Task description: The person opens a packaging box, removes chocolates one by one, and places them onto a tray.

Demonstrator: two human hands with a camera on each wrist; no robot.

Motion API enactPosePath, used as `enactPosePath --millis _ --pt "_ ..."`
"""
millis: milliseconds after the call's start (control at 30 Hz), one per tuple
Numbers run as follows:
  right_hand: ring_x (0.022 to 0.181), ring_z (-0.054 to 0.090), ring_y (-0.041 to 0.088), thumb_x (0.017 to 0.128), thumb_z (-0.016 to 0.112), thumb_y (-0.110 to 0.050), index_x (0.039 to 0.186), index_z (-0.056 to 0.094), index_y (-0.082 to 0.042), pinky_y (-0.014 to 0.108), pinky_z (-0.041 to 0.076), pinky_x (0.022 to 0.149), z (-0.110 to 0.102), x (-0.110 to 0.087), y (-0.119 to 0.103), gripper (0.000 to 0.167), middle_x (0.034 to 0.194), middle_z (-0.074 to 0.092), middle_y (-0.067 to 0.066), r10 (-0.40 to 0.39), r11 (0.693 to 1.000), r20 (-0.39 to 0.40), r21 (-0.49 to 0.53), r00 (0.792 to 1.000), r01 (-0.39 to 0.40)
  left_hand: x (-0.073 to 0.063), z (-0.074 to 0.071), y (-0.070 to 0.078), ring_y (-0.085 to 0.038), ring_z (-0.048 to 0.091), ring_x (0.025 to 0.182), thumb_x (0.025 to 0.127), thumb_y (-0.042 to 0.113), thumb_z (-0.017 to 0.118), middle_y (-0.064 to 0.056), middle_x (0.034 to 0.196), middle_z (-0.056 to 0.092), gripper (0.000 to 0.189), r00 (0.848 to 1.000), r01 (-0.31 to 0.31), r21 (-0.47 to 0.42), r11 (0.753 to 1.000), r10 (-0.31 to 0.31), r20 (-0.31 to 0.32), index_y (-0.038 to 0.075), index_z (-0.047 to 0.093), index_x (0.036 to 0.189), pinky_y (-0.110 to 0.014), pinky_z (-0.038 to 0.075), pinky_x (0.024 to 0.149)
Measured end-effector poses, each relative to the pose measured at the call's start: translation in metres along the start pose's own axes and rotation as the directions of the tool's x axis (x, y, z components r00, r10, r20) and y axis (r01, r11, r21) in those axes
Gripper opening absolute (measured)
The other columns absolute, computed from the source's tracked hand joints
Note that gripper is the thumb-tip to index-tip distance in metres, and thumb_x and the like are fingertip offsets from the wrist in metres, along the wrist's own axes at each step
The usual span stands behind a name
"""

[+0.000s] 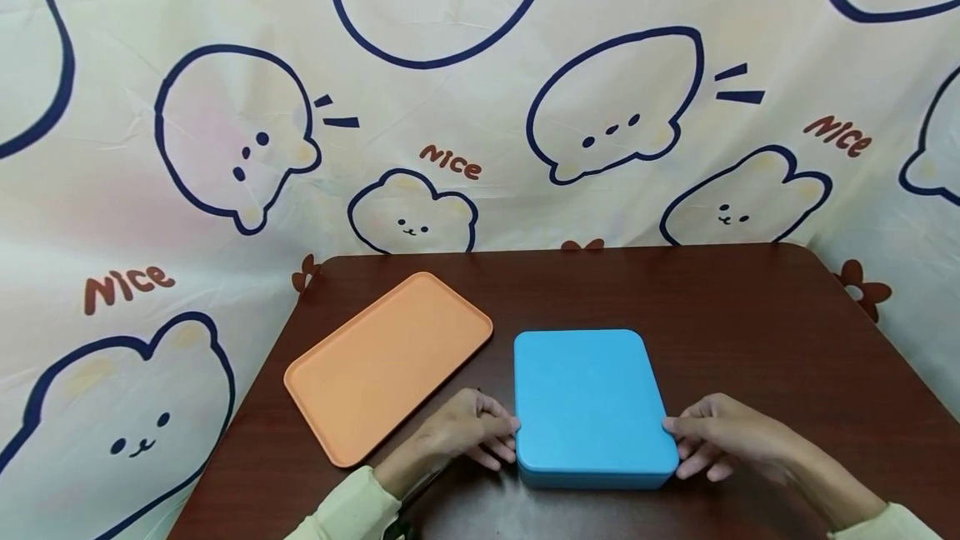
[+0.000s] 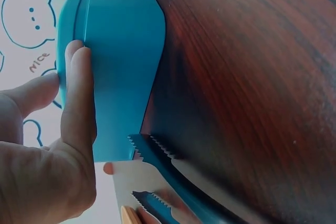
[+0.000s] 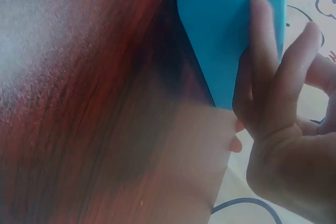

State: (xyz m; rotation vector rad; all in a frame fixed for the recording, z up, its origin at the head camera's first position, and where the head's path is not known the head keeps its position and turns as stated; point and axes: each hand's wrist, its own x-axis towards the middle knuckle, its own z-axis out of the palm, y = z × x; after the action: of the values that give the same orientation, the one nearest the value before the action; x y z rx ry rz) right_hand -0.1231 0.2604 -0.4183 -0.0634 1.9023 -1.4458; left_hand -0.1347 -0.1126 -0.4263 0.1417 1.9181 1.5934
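A blue lidded box (image 1: pixel 592 407) stands upright on the table, its lid (image 1: pixel 585 390) seated on top. My left hand (image 1: pixel 476 432) grips the lid at its left side, with the thumb at the top edge and fingertips along the seam in the left wrist view. On the opposite side my right hand (image 1: pixel 720 436) holds the lid's edge, thumb at the rim and a fingertip on the seam in the right wrist view. Dark tongs (image 2: pixel 173 177) with serrated tips lie on the table below the left hand; the left forearm mostly hides them in the head view.
An orange rectangular tray (image 1: pixel 386 365) lies at an angle to the left of the box. Dark brown wood makes up the table (image 1: pixel 765 323). Behind it and at both sides hangs a pale cloth (image 1: pixel 495 115) printed with cartoon bears.
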Motion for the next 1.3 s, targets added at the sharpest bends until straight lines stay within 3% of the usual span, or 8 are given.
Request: enactPosePath --millis 600,1133,1300 --pt "0.076 0.074 0.02 0.1 0.059 -0.032 0.098 0.064 0.003 0.023 0.056 0.059 0.0046 0.0019 -0.0004 0.036 0.083 0.064 0.008 0.004 1.0 0.007 0.02 1.0 -0.004 -0.0036 0.0034 -0.0013 -0.024 0.074 0.07 0.092 0.014 0.071 -0.016 0.079 0.072 0.019 0.999 0.014 -0.024 1.0 -0.015 -0.04 -0.004 0.068 0.097 -0.033 0.059 0.06" --pt "0.079 0.074 0.02 0.102 0.055 -0.031 0.11 0.063 0.006 0.024 0.056 0.062 0.0032 0.0022 -0.0015 0.039 0.088 0.065 0.012 0.004 0.999 0.031 0.04 1.0 -0.005 -0.0041 0.0019 0.0013 -0.026 0.074 0.072 0.092 0.016 0.072 -0.017 0.082 0.073 0.02 0.999 0.014 -0.014 1.0 -0.015 -0.037 -0.003 0.07 0.096 -0.033 0.059 0.06" --pt "0.077 0.074 0.018 0.101 0.057 -0.032 0.099 0.065 0.003 0.023 0.055 0.059 0.0038 0.0025 -0.0025 0.035 0.084 0.067 0.01 -0.008 1.0 0.026 0.027 1.0 0.007 -0.0038 0.0005 0.0019 -0.027 0.075 0.074 0.092 0.016 0.072 -0.017 0.082 0.072 0.02 0.999 0.018 0.001 1.0 -0.018 -0.03 -0.003 0.07 0.096 -0.033 0.059 0.06"
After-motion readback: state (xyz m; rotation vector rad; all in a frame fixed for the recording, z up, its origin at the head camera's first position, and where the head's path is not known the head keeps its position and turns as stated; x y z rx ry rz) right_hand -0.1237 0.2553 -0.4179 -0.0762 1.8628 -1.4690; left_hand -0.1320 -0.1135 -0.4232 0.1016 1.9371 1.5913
